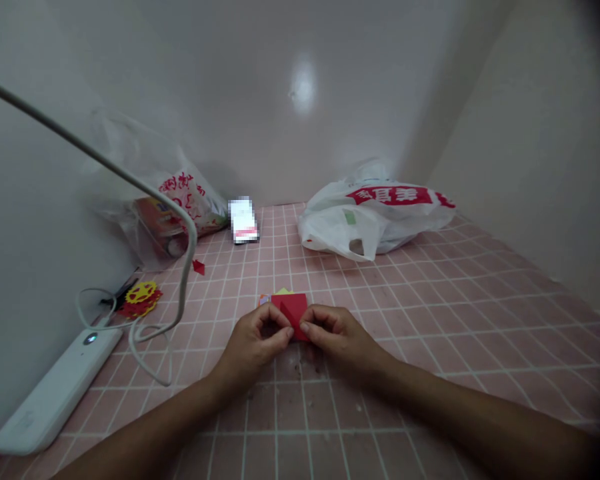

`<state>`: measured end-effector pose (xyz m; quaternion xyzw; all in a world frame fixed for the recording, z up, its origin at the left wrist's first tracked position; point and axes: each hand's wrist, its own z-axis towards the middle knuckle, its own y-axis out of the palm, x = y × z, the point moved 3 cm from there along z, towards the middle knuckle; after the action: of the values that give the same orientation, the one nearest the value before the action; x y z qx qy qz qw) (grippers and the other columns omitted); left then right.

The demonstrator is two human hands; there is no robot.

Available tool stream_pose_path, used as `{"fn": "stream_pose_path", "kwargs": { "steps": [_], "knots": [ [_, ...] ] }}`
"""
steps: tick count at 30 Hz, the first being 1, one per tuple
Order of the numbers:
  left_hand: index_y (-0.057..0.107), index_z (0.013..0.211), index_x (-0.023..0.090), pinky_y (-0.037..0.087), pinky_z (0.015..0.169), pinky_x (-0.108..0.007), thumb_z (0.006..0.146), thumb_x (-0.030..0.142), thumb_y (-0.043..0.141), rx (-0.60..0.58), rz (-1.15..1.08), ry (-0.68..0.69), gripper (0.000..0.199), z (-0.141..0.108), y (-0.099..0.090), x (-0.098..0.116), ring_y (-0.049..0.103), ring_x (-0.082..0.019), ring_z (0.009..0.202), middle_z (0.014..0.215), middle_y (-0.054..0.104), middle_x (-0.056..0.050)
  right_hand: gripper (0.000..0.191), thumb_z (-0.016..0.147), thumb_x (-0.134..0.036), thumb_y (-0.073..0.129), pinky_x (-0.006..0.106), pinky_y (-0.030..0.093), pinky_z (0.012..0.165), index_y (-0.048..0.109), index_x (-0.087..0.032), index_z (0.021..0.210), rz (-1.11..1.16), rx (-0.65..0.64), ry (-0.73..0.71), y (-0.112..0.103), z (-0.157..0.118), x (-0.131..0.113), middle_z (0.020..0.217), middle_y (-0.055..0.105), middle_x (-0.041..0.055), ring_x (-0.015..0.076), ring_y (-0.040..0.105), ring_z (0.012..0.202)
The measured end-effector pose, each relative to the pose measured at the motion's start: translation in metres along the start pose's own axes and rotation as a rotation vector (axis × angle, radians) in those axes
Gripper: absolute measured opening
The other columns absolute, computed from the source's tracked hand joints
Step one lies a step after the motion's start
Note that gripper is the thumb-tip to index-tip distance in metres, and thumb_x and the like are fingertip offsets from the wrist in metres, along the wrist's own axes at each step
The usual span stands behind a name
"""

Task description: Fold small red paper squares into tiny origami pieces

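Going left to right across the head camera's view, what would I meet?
Long white power bank, yellow gear-shaped cutout, small red scrap, lit rectangular smartphone, folded red paper, white plastic bag with red lettering.

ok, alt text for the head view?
Left hand and right hand pinch red paper over a pink grid surface. Behind, a lit phone sits between a clear bag and a white bag; a white device and cable are at left.
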<state>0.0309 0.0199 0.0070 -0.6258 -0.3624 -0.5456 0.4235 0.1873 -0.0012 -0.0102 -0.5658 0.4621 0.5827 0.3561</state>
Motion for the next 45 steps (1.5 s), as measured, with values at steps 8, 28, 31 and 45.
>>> {"fn": "stream_pose_path", "kwargs": {
  "steps": [8, 28, 31, 45],
  "knots": [
    [0.057, 0.069, 0.017, 0.042, 0.064, -0.027, 0.073, 0.023, 0.066, 0.035, 0.033, 0.016, 0.012, -0.0014, 0.0000, 0.0069, 0.055, -0.014, 0.066, 0.069, 0.060, 0.000, 0.022, 0.084, -0.034, 0.061, 0.021, 0.038, 0.046, 0.055, -0.018, 0.071, 0.051, -0.001, 0.020, -0.0003, 0.0005, 0.0019, 0.054, 0.057, -0.0030, 0.0089, 0.050, 0.046],
    [0.057, 0.067, 0.017, 0.043, 0.062, -0.024, 0.072, 0.022, 0.066, 0.103, 0.066, 0.062, 0.011, -0.0012, -0.0016, 0.0088, 0.053, -0.012, 0.064, 0.068, 0.058, 0.002, 0.023, 0.083, -0.034, 0.062, 0.022, 0.036, 0.045, 0.056, -0.017, 0.068, -0.099, 0.016, -0.016, 0.0015, -0.0025, -0.0028, 0.053, 0.053, -0.0036, 0.0095, 0.048, 0.045],
    [0.057, 0.067, 0.017, 0.042, 0.061, -0.024, 0.072, 0.023, 0.066, 0.110, 0.058, 0.054, 0.012, -0.0019, -0.0008, 0.0096, 0.053, -0.012, 0.064, 0.067, 0.058, 0.002, 0.026, 0.085, -0.034, 0.061, 0.022, 0.036, 0.045, 0.054, -0.018, 0.066, -0.127, 0.021, -0.024, 0.0014, -0.0022, -0.0017, 0.052, 0.053, -0.0034, 0.0096, 0.047, 0.046],
    [0.047, 0.110, 0.021, 0.044, 0.068, -0.027, 0.074, 0.026, 0.072, 0.033, -0.249, -0.039, 0.044, 0.0002, 0.0003, 0.0041, 0.059, -0.013, 0.068, 0.073, 0.063, 0.004, 0.027, 0.087, -0.038, 0.061, 0.021, 0.039, 0.045, 0.053, -0.018, 0.070, -0.041, 0.016, -0.010, 0.0011, -0.0029, 0.0000, 0.053, 0.055, -0.0035, 0.0092, 0.049, 0.044]
  ]
}}
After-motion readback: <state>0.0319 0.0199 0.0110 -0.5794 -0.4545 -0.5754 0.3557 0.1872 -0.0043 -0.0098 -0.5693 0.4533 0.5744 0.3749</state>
